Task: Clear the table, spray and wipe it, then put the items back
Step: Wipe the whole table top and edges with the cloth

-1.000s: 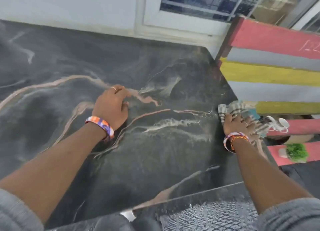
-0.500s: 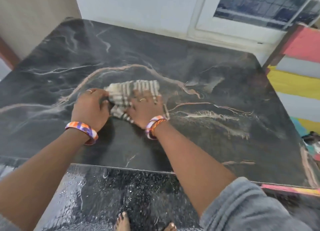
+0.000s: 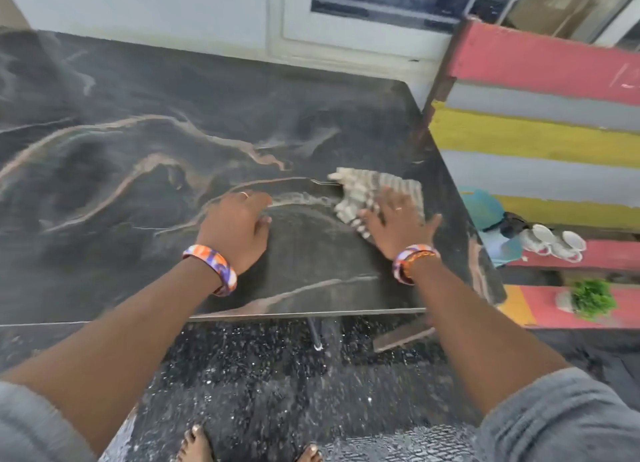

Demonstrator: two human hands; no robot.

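Note:
The black marble-patterned table [image 3: 138,191] fills the left and middle of the head view. A grey-and-white striped cloth [image 3: 372,189] lies on it near the right edge. My right hand [image 3: 396,221] presses flat on the cloth with fingers spread. My left hand [image 3: 239,227] rests on the bare tabletop to the left of the cloth, apart from it, fingers loosely bent and holding nothing.
A bench of pink, grey and yellow planks [image 3: 540,132] stands right of the table. On it sit a blue item [image 3: 485,212], white cups [image 3: 554,241] and a small green plant [image 3: 592,299]. Wall and window lie behind. My bare feet [image 3: 197,444] stand on the dark speckled floor.
My right hand has slid the cloth from the table's middle, beside my left hand, out to the right edge. The left hand stays resting on the table.

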